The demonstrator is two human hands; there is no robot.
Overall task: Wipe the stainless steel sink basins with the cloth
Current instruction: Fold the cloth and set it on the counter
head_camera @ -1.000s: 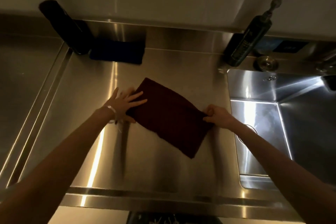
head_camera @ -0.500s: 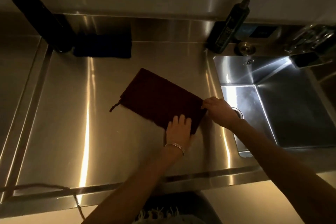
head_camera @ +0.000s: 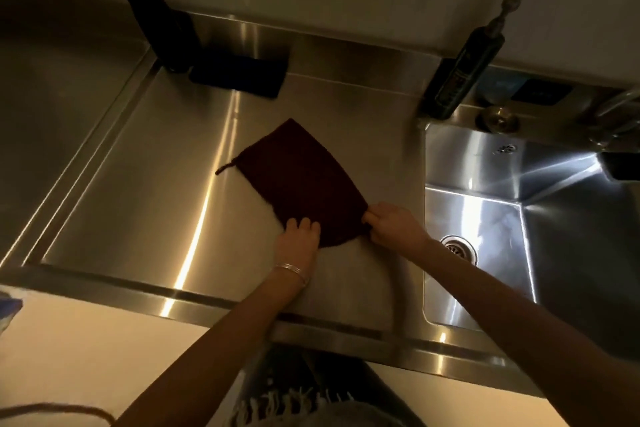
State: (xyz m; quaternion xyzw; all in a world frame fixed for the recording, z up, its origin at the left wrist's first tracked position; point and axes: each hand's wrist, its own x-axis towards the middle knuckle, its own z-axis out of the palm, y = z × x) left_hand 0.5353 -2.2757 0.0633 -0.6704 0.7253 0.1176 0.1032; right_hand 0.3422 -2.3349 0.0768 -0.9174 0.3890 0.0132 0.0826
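The big steel counter [head_camera: 138, 201] filled most of the view. It was flat and shiny, with a raised lip along its near edge. To its right sat the sink basin [head_camera: 571, 253] — deep, with bright light on its walls.

The dark red cloth [head_camera: 301, 184] lay flat on the counter, not in the basin, a little way left of the basin's edge.

A tall black thing [head_camera: 156, 21] stood at the back left by the wall. Just beside it a dark blue pad [head_camera: 239, 74] lay on the counter. A dark bottle [head_camera: 464, 76] with a pump top stood at the back, near the far left corner of the basin.

The left hand [head_camera: 299, 243] lay on the near edge of the cloth, with its fingers straight and close together, flat on the fabric. The right hand [head_camera: 391, 225] had its fingers curled tight on the cloth's right corner — it was pinching the fabric there. The two hands were near each other but not touching.

A round drain [head_camera: 457, 250] showed in the basin floor, just past the right arm. A thin silver bracelet [head_camera: 292, 270] sat on the left wrist. A little loop [head_camera: 227, 166] stuck out from the left corner of the cloth.
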